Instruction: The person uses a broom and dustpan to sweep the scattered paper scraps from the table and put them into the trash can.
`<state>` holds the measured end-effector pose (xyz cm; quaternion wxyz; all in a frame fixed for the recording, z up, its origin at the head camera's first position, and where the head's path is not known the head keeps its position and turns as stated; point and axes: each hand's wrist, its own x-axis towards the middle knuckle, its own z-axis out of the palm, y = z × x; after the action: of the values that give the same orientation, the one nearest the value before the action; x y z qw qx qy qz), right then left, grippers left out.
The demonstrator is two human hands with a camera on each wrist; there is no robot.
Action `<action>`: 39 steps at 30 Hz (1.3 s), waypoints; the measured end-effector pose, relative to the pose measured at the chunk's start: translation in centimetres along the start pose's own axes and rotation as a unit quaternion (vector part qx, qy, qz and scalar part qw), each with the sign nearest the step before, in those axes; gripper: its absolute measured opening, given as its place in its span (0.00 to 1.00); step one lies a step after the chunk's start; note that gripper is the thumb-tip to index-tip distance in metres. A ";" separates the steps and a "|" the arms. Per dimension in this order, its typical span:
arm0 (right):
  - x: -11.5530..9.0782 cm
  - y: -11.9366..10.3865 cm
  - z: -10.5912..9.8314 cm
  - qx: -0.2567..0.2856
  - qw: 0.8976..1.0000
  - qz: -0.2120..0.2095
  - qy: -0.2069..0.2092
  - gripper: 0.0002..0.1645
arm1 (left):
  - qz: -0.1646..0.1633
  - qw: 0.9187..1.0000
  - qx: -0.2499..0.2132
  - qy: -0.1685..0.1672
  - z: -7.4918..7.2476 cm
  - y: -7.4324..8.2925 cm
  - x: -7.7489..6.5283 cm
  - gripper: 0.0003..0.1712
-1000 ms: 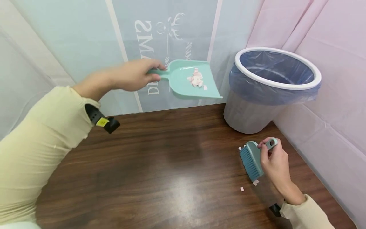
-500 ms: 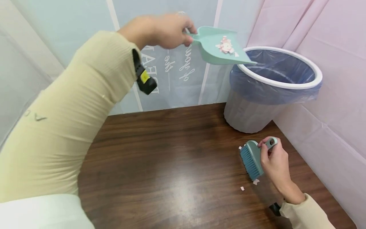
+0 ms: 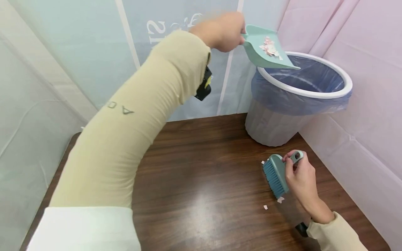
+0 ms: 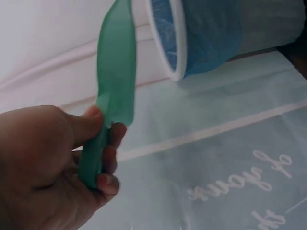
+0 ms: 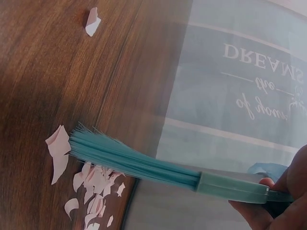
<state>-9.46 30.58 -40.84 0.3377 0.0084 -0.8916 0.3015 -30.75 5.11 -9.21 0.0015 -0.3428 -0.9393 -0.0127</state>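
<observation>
My left hand (image 3: pixel 223 32) grips the handle of a mint-green dustpan (image 3: pixel 255 36), its fingers wrapped round it in the left wrist view. A small heap of pale pink paper scraps (image 3: pixel 270 47) lies on the pan. The pan's front lip is tilted down over the near-left rim of a bin (image 3: pixel 271 122) with a blue liner. By its handle my right hand (image 3: pixel 303 179) holds a hand brush (image 3: pixel 274 176), the bristles down at the wooden surface. Several loose pink scraps (image 5: pixel 96 182) lie beside and behind the bristles in the right wrist view.
The bin's white rim (image 3: pixel 314 93) stands at the back right. Blue-grey printed cloth (image 3: pixel 188 101) hangs behind the dark wooden surface (image 3: pixel 201 174). A pale pink cloth wall (image 3: pixel 370 115) closes off the right side.
My left hand has carried the dustpan with its scraps up and to the right, from in front of the back cloth to over the bin's rim. The right hand and brush have stayed put.
</observation>
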 end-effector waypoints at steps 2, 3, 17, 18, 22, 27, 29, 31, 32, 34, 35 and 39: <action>-0.1 0.0 -0.1 0.000 1.000 -0.002 0.000 0.09 | -0.012 1.000 0.006 0.014 0.3 1.1 0.4 0.20; -0.1 0.0 -0.1 0.000 1.000 -0.003 0.001 0.09 | -0.019 1.000 0.007 0.017 0.4 1.7 0.5 0.22; -0.1 -0.3 0.1 -0.004 1.000 -0.014 0.004 0.10 | -0.036 0.991 0.047 0.117 3.1 6.9 3.2 0.14; -0.1 -0.3 0.1 -0.004 1.000 -0.014 0.005 0.10 | -0.026 0.990 0.074 0.120 3.2 7.1 3.4 0.15; -0.2 -0.3 0.2 -0.005 1.000 -0.017 0.006 0.10 | 0.054 0.969 0.186 0.151 3.8 7.6 3.9 0.23; -0.2 -0.2 0.2 -0.005 1.000 -0.020 0.004 0.10 | 0.151 0.919 0.277 0.236 4.7 7.6 3.7 0.28; -0.1 -0.2 0.2 -0.005 1.000 -0.022 0.004 0.10 | 0.167 0.908 0.286 0.258 4.9 7.5 3.6 0.29; -0.1 -0.2 0.2 -0.004 1.000 -0.024 0.005 0.10 | 0.169 0.905 0.283 0.270 5.0 7.5 3.6 0.29; -0.1 -0.2 0.2 -0.004 1.000 -0.024 0.005 0.10 | 0.167 0.905 0.281 0.274 5.0 7.5 3.6 0.30; -0.1 -0.2 0.2 -0.004 1.000 -0.024 0.005 0.10 | 0.157 0.908 0.269 0.281 5.0 7.3 3.6 0.31; -0.1 -0.2 0.2 -0.004 1.000 -0.024 0.005 0.10 | 0.152 0.910 0.262 0.285 5.1 7.2 3.5 0.31; 0.0 -0.1 0.2 -0.004 1.000 -0.024 0.006 0.10 | 0.130 0.914 0.238 0.302 5.1 6.7 3.2 0.32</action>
<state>-9.52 30.37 -40.87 0.3500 0.0272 -0.8905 0.2896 -28.85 12.37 -14.15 0.3686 -0.4315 -0.8162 0.1086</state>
